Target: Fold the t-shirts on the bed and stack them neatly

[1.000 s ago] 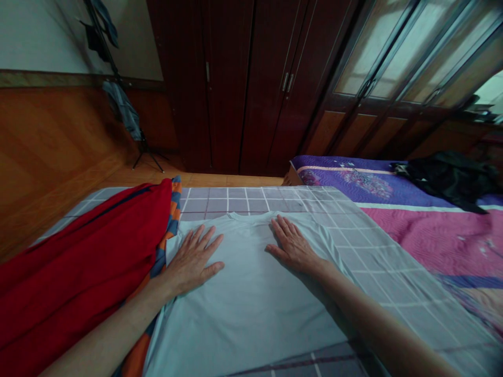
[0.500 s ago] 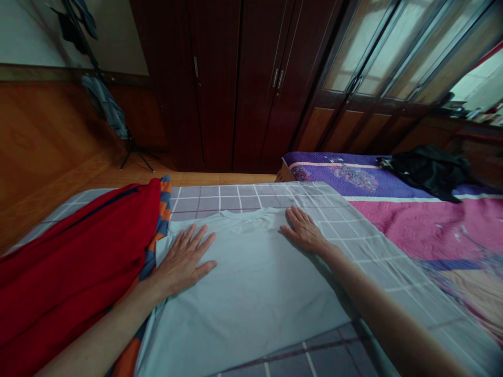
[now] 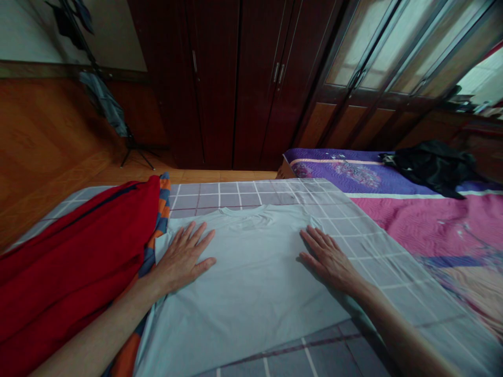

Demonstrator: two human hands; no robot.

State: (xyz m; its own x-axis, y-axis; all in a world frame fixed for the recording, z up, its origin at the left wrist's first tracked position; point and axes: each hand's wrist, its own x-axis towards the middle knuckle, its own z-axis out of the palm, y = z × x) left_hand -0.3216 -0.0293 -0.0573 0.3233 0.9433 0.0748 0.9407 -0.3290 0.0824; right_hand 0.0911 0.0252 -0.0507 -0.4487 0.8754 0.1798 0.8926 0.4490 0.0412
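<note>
A: What's the biggest thing in view?

B: The dark reddish-brown wardrobe (image 3: pixel 216 115) at the back, its doors shut. Then a gray checked sheet (image 3: pixel 236 193) spreads out in front of the person, and to its right lies a purple-and-pink bedspread (image 3: pixel 412 220).

A: And on the sheet?

B: At the left, a long red garment (image 3: pixel 86 230) with a dark stripe. Orange-and-blue checked cloth (image 3: pixel 163 201) shows along its right edge. Just beside that is the pale blue T-shirt (image 3: pixel 251 283), laid out in the middle of the sheet, neckline away from the person, with small creases near the collar.

A: Anything smaller?

B: A black garment (image 3: pixel 432 165), bunched up on the bedspread.

A: Where are the hands?

B: The left hand (image 3: pixel 184 259) lies palm down at the shirt's left shoulder, fingers spread; its grip is released. The right hand (image 3: pixel 328 259) is palm down at the shirt's right side, fingers extended, its grip released too.

A: Is the right one pressing on the fabric?

B: I can't tell how firmly it touches.
</note>
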